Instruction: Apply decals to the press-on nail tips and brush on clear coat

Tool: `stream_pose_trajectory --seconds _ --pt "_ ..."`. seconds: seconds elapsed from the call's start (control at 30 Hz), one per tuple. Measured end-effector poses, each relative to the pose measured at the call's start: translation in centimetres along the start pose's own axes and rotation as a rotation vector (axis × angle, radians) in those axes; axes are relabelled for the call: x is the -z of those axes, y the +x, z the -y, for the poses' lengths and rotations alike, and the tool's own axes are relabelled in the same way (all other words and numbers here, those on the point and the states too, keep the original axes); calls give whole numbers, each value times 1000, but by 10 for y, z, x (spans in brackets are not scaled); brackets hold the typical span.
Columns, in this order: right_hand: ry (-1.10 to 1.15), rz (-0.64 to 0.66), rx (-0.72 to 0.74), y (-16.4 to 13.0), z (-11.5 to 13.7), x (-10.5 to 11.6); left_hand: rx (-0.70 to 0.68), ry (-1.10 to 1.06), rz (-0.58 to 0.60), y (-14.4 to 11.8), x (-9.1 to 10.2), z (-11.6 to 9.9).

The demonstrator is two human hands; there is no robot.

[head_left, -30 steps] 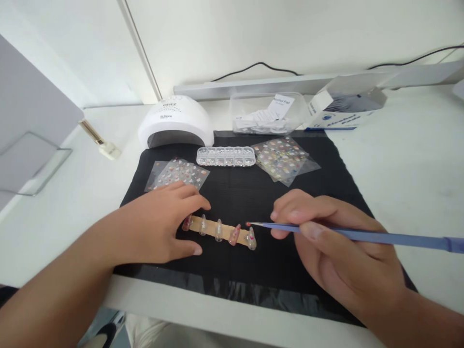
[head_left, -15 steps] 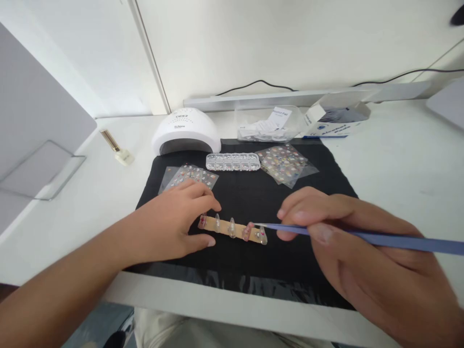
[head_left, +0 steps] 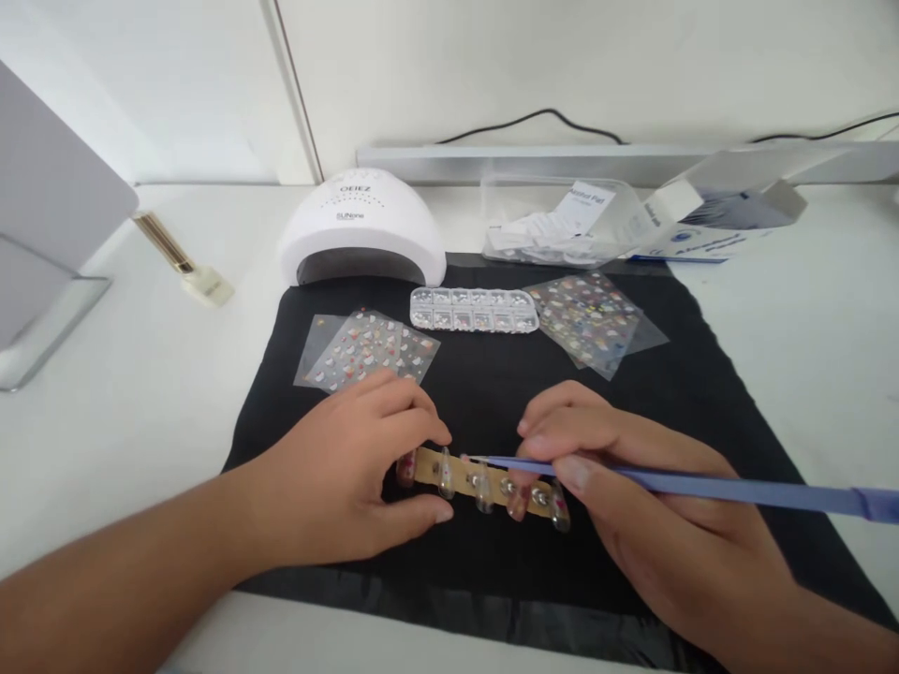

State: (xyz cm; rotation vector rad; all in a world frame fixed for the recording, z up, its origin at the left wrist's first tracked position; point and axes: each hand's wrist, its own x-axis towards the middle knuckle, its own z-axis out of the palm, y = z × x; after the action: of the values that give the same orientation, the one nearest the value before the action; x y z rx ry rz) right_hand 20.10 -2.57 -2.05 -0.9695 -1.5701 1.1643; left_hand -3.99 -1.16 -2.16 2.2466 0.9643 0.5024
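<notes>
Near the mat's (head_left: 702, 374) front edge, the nail strip (head_left: 460, 471) is being pinched at its left end by the left hand (head_left: 337, 473) while a blue tool (head_left: 702, 487) is being gripped by the right hand (head_left: 653, 524), and a slipping tip could be knocking decorations loose.

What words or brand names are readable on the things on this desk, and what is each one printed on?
"SUNone": on the front of the white nail lamp.
A line of letters above it on the lamp's dome: too blurred to read surely.
"Alcohol Pad", roughly: on a white packet in the clear tub; blurred.
Blue print on the white box: too blurred to read.
</notes>
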Motion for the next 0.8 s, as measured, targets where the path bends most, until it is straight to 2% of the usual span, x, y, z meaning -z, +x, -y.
stream_pose_trajectory --seconds 0.17,0.37,0.8 --pt "-8 20 -46 3 -4 -2 -15 -20 -32 0 -3 2" --pt "79 35 -154 4 -6 -6 7 -16 -4 1 -2 0" --pt "86 36 -212 7 -7 -9 35 39 -25 0 2 -3"
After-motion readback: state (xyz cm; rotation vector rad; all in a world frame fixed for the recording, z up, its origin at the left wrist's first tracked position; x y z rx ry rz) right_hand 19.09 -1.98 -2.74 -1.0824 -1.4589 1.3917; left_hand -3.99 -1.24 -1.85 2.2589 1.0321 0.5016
